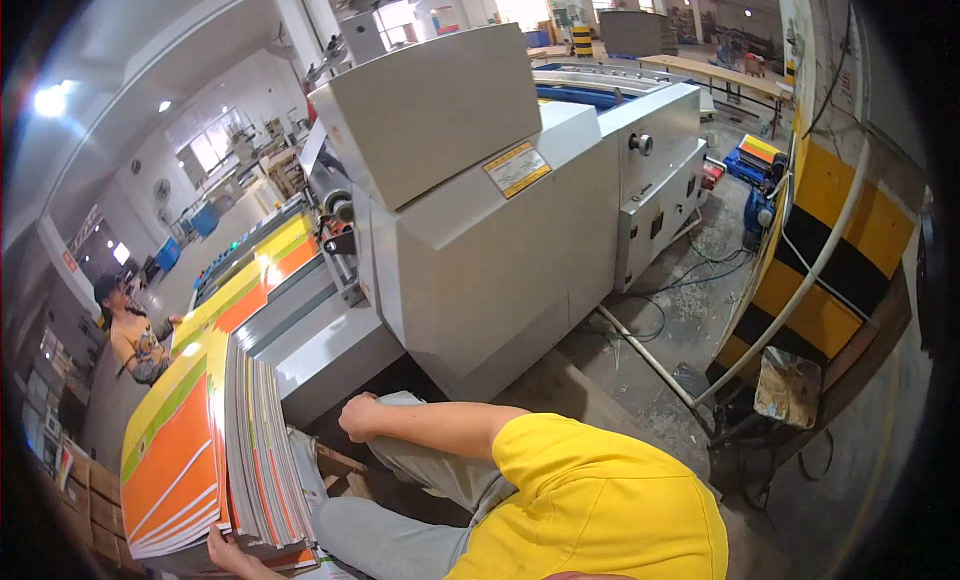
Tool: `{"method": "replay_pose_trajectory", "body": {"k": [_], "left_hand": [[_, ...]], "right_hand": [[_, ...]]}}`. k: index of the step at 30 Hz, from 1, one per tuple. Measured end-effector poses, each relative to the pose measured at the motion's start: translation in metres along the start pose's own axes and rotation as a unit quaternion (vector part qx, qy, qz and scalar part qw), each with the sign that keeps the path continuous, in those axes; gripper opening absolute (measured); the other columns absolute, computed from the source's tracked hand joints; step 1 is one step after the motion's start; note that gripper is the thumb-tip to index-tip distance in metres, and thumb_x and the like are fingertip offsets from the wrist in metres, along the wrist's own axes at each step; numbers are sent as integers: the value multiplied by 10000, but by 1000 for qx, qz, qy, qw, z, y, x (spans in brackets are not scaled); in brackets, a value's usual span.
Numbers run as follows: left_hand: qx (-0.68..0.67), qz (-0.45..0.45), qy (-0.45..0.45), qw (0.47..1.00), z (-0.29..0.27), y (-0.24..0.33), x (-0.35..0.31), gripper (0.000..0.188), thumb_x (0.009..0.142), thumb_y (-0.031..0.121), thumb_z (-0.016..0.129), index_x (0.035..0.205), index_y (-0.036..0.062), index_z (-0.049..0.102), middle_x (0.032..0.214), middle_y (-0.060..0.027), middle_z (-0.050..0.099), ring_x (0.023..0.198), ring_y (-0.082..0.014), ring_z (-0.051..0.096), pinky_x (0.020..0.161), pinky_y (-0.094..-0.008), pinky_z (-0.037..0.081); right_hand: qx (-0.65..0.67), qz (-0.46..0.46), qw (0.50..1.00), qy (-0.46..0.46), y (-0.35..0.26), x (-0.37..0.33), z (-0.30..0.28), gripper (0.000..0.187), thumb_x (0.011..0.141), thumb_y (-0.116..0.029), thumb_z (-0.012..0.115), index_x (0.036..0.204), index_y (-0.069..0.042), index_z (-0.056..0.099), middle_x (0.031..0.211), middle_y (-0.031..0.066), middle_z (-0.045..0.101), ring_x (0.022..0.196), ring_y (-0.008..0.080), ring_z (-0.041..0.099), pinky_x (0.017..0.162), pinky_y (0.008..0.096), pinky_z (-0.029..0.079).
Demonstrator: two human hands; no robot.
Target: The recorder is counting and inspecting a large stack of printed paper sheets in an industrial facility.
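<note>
A thick stack of printed sheets point(200, 450), orange, green and yellow on the face, stands on edge at the lower left, its white edges fanned. My left hand point(225, 555) grips the stack's bottom corner from below. My right hand point(360, 417) is closed in a fist at the end of my bare forearm, resting by my knee in grey trousers point(420, 475), just right of the stack and apart from it. Nothing shows inside the fist. My yellow shirt point(600, 510) fills the lower middle.
A large grey machine point(480, 230) stands straight ahead, with more orange and yellow sheets point(255, 280) on its feed table. Another person point(135, 335) in a cap stands at the far left. A yellow-and-black striped pillar point(830, 260), pipes and cables are on the right.
</note>
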State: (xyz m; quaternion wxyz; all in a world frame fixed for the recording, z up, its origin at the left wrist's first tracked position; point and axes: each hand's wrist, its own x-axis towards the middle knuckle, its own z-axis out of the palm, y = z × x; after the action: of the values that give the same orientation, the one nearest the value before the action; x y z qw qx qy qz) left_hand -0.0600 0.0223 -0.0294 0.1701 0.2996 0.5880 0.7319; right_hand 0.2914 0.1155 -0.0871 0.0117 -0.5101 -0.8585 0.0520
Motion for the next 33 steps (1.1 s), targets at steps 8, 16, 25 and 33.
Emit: {"method": "replay_pose_trajectory", "body": {"k": [8,16,25,33], "left_hand": [[13,15,77,997,-2,-39,64,229,772,176,580,807,-48,607,697,-102,564,544,-182,496,473,-295,396],[-22,4,74,997,-5,-58,116,228,753,175,596,747,-53,592,651,-106,557,510,-187,516,423,-301,407],[48,-20,72,996,1,-56,130,168,732,139,587,703,-27,584,607,-86,546,477,-180,511,408,-300,399],[15,-22,80,996,53,20,9,121,701,87,566,680,-32,555,642,-104,547,503,-205,519,414,-319,405]], "right_hand": [[-1,18,999,41,14,-7,-7,268,698,-202,541,894,-59,657,935,136,634,869,294,607,668,547,468],[-7,9,998,62,11,-16,-26,256,683,-178,568,902,-82,658,944,115,634,890,283,602,695,549,467],[-21,-5,995,95,-7,-22,-43,255,698,-202,568,914,-101,656,945,96,628,903,279,593,677,562,472],[-21,-7,993,115,4,-39,-46,268,685,-260,603,899,-109,660,919,90,632,887,269,596,678,562,467]]}}
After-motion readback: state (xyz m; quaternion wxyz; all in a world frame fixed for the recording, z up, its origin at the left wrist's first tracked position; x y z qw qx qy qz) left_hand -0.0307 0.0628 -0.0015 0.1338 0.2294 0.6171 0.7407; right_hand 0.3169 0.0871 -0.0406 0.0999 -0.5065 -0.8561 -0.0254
